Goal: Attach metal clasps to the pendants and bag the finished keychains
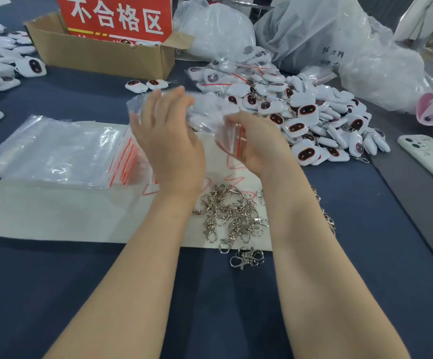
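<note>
Right hand (258,149) grips a clear zip bag (227,133) by its red-sealed mouth, likely to open it. Left hand (166,141) is beside it (blurred; grip cannot be told). Pendants (314,120) are heaped far right, and metal clasps (233,216) lie near, within reach.

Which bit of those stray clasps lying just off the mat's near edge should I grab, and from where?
Probably pinch the stray clasps by the large left loop, from above: they lie flat on the cloth, clear of the tangled pile.

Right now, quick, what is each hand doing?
Left hand: open, fingers straight.
Right hand: holding a small clear bag.
</note>
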`<state>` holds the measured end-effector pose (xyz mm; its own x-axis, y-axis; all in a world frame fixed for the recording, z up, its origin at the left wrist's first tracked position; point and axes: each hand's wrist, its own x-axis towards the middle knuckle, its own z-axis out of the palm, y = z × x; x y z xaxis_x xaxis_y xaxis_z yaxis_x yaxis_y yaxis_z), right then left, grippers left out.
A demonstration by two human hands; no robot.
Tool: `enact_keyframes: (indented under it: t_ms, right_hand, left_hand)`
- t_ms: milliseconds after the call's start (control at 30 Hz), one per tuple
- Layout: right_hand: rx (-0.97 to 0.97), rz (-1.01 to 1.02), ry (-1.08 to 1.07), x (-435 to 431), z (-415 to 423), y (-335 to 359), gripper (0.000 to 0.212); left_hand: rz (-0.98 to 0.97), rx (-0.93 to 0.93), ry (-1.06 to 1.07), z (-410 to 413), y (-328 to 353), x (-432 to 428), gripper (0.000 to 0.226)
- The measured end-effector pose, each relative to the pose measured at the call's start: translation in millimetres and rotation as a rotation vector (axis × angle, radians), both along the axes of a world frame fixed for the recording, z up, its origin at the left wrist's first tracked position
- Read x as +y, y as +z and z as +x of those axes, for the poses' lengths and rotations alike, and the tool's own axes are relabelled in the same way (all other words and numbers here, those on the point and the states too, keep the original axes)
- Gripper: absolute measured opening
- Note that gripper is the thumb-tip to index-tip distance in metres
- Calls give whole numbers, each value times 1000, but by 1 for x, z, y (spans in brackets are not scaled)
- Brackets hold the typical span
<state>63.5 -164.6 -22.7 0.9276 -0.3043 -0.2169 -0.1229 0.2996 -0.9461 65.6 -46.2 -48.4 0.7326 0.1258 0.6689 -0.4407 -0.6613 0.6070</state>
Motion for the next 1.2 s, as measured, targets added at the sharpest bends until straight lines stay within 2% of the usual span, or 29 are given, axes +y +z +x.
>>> enact_keyframes:
  t_ms: [100,167,233,300,400,467,533,667,800,967,1067,1200]
  right_hand:
    - [123,-718,-24,-5,0,-11,21]
    - [160,-913,-2,-9,-1,-13,33]
    - [185,-1006,34,-11,-1,-14,37]
    - [207,-1022,85,-11,-3,-12,33]
    - [215,-954,106,-10,-5,-4,29]
    - [169,-1025,-29,-16,-4,2,20]
    - [200,-1155,-201,-26,-6,-1,21]
    - [509,-1230,-180,-35,-10,-25,46]
    - [408,-1280,-267,-30,-8,-41,51]
    - [402,-1311,-247,-29,-4,-42,55]
    - [417,-1306,-197,-28,-3,-38,63]
    - [360,-1322,-229,-27,-3,-35,60]
  left_hand:
    - [425,325,-19,-3,-7,-12,49]
    - [567,391,-168,-7,-14,-21,59]
    - [509,360,-372,-7,-17,-28,70]
    - [267,430,-523,-8,-17,-30,69]
    - [29,521,-482,-8,-19,-26,51]
    - [48,531,-381,-5,-21,-25,45]
    - [152,506,-307,-1,-24,-25,39]
    - [241,451,-221,1,-28,-27,34]
    - [289,396,-189,-1,-26,-25,41]
    - [176,343,-337,-4,-24,-25,53]
    - [167,355,-350,-4,-24,-25,57]
    - [142,404,-351,-1,-26,-25,53]
